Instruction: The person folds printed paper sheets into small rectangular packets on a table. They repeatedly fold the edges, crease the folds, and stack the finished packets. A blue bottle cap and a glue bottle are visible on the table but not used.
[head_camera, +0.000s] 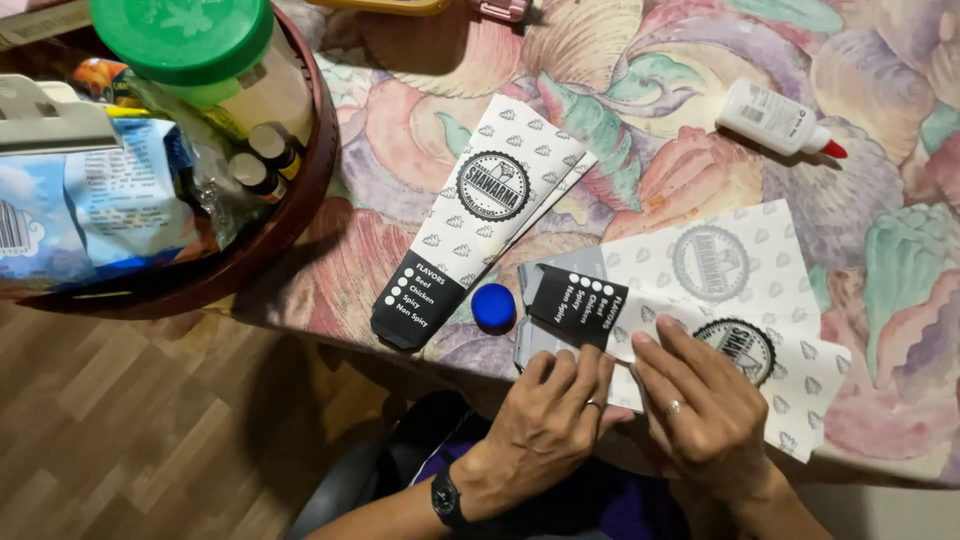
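1. Table (700, 90), covered in a pastel shell-print cloth, is filling most of the view; its near edge is running just above the person's lap.
2. Round brown basket (300, 215) is sitting at the table's far-left corner, holding a green-lidded jar (190, 40), blue-and-white printed bags (110, 200) and two small dark-capped bottles (262, 160).
3. Flat paper sleeve (730, 290), white with small grey leaf marks, a round black seal and a black end panel, is lying at the near edge under both hands, on a second sheet of the same print. Judging it light, thin and easily creased; best taken at a flat edge or pressed along the fold, not pinched mid-sheet.
4. Finished folded sleeves (480, 215), same print, are lying diagonally left of centre, black ends toward the near edge.
5. Left hand (545, 420), ringed and with a wristwatch, is pressing flat with fingers together on the sleeve's grey flap; gripping nothing.
6. Right hand (705, 405), also ringed, is lying with fingers extended on the white paper beside the seal, holding it down.
7. White glue bottle (775, 120) with red tip is lying toward the far-right corner.
8. Blue cap (493, 307) is sitting between the sleeves, just beside the near edge.
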